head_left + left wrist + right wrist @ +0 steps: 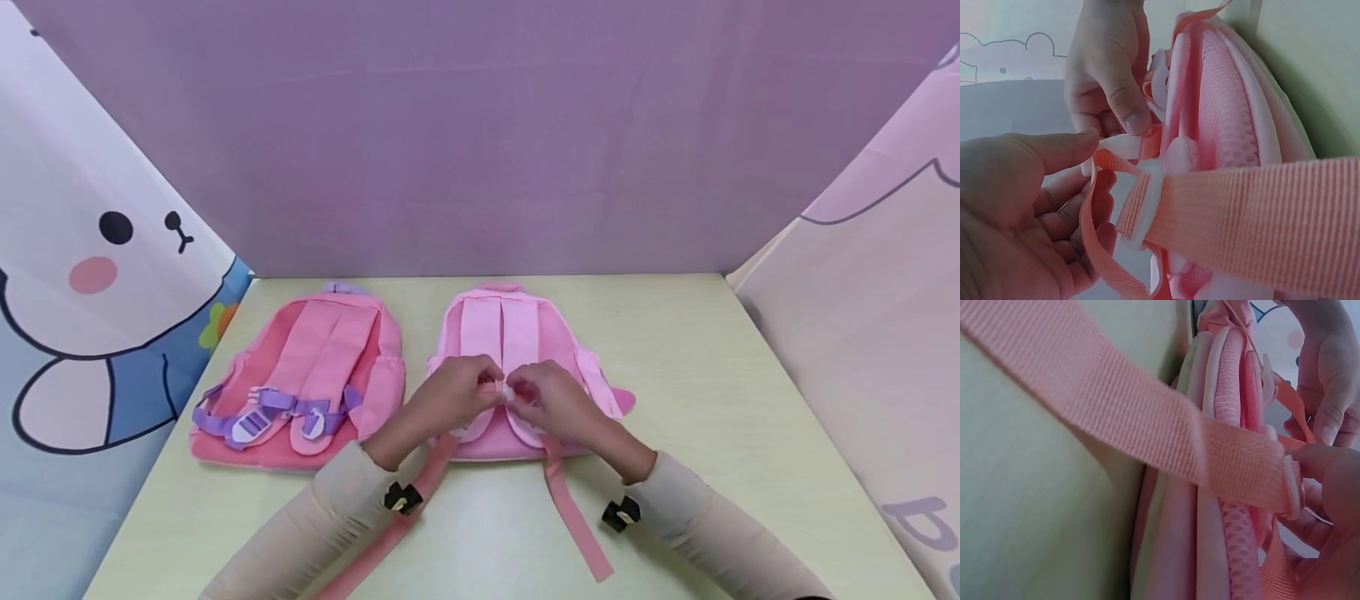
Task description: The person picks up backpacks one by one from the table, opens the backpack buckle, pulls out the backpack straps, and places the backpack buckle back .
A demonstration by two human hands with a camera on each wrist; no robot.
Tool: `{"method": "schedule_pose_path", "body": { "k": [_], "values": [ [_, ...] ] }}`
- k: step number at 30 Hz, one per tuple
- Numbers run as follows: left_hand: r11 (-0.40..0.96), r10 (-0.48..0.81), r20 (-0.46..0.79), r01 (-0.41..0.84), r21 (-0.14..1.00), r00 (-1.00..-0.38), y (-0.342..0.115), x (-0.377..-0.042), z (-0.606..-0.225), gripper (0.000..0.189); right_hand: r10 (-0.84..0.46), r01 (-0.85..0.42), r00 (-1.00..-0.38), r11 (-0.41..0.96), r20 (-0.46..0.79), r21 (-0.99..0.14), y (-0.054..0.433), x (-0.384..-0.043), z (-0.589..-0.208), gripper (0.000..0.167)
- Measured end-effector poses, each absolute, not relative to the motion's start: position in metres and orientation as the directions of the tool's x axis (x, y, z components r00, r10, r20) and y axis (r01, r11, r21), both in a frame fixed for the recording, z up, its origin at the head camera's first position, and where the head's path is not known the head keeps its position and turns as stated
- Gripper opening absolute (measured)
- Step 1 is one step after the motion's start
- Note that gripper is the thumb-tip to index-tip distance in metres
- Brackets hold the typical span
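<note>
Edges: pink backpack (519, 333) lies straps-up mid-counter, its top near the far edge; coral backpack (330, 358) just left.
Room to move: wider on the right.
Left hand (461, 392): pinches peach strap (491, 387).
Right hand (555, 400): pinches white buckle (507, 391).
Counter (750, 400): pale.
Walls: purple wall (510, 142) behind, cartoon-printed side walls (97, 325).

Beige sleeves (303, 532), black wrist cameras (401, 498)

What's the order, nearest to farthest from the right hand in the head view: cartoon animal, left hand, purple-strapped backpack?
From the right hand:
1. Left hand: just left.
2. Purple-strapped backpack: farther left.
3. Cartoon animal: far left, on the wall hanging.
</note>
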State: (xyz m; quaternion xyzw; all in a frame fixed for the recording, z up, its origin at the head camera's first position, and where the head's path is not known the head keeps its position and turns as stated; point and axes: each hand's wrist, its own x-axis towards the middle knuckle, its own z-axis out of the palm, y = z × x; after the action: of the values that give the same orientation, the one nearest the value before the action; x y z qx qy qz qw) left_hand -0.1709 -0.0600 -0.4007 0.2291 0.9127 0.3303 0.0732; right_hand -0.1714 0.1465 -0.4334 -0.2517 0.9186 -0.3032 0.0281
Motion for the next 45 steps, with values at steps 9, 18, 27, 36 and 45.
{"method": "schedule_pose_path", "body": {
  "k": [9,18,27,36,45],
  "values": [
    [0.714,0.459,-0.010,0.362,0.600,-0.888,-0.066,-0.171,-0.399,0.015,-0.496,-0.518,-0.845,0.661,0.201,-0.543,0.148,-0.175,-0.434,0.018],
    [0.723,0.455,-0.105,0.297,0.623,-0.884,-0.068,-0.171,-0.405,0.019,-0.511,-0.558,-0.825,0.668,0.240,-0.492,0.146,-0.176,-0.433,0.017],
    [0.709,0.476,-0.051,0.348,0.613,-0.878,-0.068,-0.172,-0.410,0.019,-0.540,-0.606,-0.794,0.666,0.280,-0.435,0.147,-0.178,-0.437,0.017],
    [0.702,0.483,-0.024,0.371,0.609,-0.875,-0.068,-0.174,-0.413,0.018,-0.559,-0.638,-0.770,0.657,0.308,-0.401,0.147,-0.179,-0.435,0.015],
    [0.702,0.501,-0.020,0.392,0.595,-0.865,-0.070,-0.176,-0.414,0.016,-0.574,-0.660,-0.752,0.652,0.325,-0.375,0.146,-0.181,-0.437,0.016]
  ]
}}
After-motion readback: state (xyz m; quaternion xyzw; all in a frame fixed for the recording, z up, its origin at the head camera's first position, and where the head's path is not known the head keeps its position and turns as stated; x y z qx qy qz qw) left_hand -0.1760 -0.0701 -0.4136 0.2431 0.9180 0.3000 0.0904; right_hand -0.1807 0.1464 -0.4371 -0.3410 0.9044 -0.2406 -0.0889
